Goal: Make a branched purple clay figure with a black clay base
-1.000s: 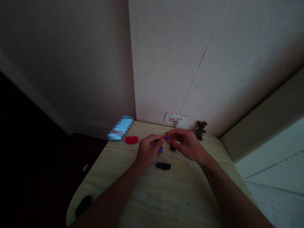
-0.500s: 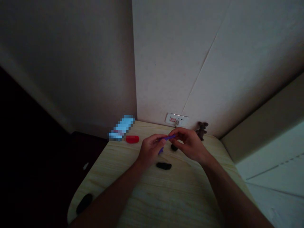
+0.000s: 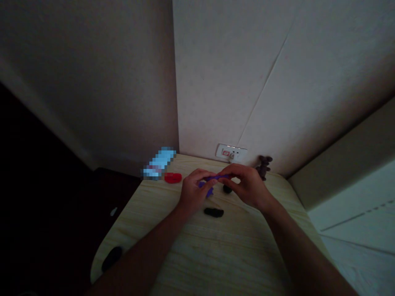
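Observation:
A thin strip of purple modelling clay [image 3: 218, 177] stretches between my two hands above the table. The fingertips of my left hand [image 3: 194, 191] pinch its left end, while my right hand [image 3: 248, 185] pinches the right end between thumb and fingers. More purple clay [image 3: 210, 192] with an uneven edge shows below my left thumb; whether it lies on the table or hangs from that hand I cannot tell. A round black lump [image 3: 227, 189] sits under my right hand. Nearer to me lies a black roll [image 3: 214, 212], apart from both hands.
On the wood-grain table [image 3: 210, 255], a red piece [image 3: 173, 178] lies left of my hands, beside a blurred-out bright rectangle [image 3: 159, 162]. A dark oval piece [image 3: 112, 259] is near the left edge. A brown figure [image 3: 263, 168] stands at the back right, near a wall socket [image 3: 231, 153].
The purple strip between my fingertips looks longer than a second ago, and my right hand has shifted slightly right. Both hands keep their pinch. The view has shifted a little.

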Available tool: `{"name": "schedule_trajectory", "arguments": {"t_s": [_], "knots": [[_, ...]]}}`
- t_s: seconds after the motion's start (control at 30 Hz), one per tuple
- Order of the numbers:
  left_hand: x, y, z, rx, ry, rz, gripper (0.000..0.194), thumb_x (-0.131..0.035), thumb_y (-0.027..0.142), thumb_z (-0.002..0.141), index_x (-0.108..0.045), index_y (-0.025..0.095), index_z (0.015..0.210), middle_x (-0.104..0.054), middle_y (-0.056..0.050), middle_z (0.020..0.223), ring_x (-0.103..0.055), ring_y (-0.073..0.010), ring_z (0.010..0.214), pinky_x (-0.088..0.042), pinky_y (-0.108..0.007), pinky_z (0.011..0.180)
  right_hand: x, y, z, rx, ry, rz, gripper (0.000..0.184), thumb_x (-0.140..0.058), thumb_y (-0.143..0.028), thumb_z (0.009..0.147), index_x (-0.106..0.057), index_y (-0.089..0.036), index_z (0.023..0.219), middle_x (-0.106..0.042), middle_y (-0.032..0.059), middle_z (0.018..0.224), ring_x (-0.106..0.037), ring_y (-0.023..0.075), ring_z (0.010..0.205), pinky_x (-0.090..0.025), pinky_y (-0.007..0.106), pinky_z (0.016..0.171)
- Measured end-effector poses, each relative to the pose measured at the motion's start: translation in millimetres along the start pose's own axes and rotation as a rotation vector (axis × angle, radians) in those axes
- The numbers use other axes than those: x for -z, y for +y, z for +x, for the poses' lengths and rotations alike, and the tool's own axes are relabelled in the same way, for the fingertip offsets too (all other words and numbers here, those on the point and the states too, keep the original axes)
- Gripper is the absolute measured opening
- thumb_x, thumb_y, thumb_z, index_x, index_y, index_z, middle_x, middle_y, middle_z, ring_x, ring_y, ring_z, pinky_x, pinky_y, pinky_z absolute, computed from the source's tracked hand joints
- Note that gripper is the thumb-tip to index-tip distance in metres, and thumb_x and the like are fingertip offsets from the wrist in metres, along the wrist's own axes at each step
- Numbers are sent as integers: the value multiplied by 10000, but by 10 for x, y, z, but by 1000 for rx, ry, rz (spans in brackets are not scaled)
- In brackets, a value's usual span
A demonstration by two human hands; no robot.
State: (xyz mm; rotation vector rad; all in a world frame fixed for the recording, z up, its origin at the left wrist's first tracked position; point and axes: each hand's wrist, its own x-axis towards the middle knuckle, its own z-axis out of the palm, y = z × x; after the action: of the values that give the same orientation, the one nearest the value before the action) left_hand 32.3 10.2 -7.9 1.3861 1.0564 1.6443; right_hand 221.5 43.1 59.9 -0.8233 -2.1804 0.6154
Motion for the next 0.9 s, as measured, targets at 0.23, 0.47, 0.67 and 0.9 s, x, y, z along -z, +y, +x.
{"name": "schedule_trajectory", "arguments": {"t_s": [0.23,0.47,0.67,0.9], "knots": [[-15,-7,-16,52,-6,11,173,-764,326,899,-820,193,994,-782,-79,1002,-739,-200,942,-583,-295,842,-70,-7,-9,84,31,-23,137,-728,-172,963,-845,-239,986,-818,62,932,-754,193,833,-581,315,785],[-51,45,13,239,-1,-281,359,-940,378,678,-799,165,932,-828,-96,946,-778,-207,854,-620,-306,768,-90,65,-3,48,90,113,121,-763,-190,920,-844,-257,981,-789,58,942,-736,198,851,-588,329,765],[-33,74,37,281,13,-358,387,-956,365,664,-804,153,950,-816,-78,830,-764,-179,736,-606,-277,694,-81,78,-4,-61,93,262,98,-820,-272,868,-803,-214,945,-800,63,910,-751,193,839,-612,317,769],[-36,66,39,304,22,-348,369,-969,363,616,-796,138,852,-789,-65,722,-724,-163,631,-584,-268,622,-81,11,-11,-103,42,179,113,-787,-288,891,-816,-203,958,-825,75,906,-765,195,808,-617,311,748]]}}
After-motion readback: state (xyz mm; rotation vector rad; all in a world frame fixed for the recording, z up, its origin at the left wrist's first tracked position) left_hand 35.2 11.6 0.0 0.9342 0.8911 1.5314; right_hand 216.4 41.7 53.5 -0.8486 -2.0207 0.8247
